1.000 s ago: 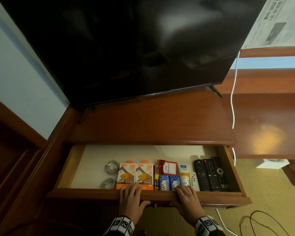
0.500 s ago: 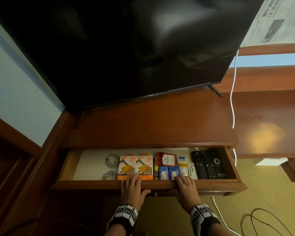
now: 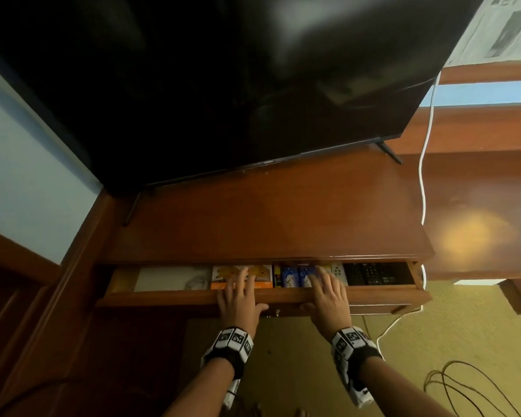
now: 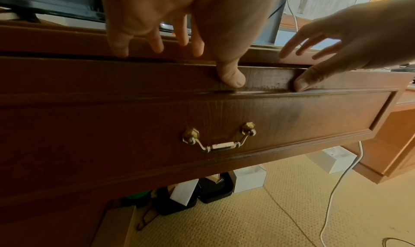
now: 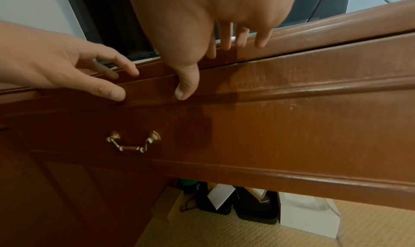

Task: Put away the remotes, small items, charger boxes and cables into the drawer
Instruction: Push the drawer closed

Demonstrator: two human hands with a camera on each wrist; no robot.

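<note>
The wooden drawer stands open by a narrow gap under the desktop. Inside show black remotes at the right, small blue items, orange charger boxes and coiled cables. My left hand and right hand rest side by side on the drawer front, fingers straight over its top edge, thumbs pressing its face. The wrist views show the left hand and the right hand above the brass handle. Neither hand holds anything.
A large dark TV stands on the desktop. A white cable hangs down past the drawer's right end to the carpet. Black cables lie on the floor at the right. Boxes sit under the desk.
The drawer has slid inward from well open to a narrow gap, hiding most of its contents. Both hands moved forward with its front edge.
</note>
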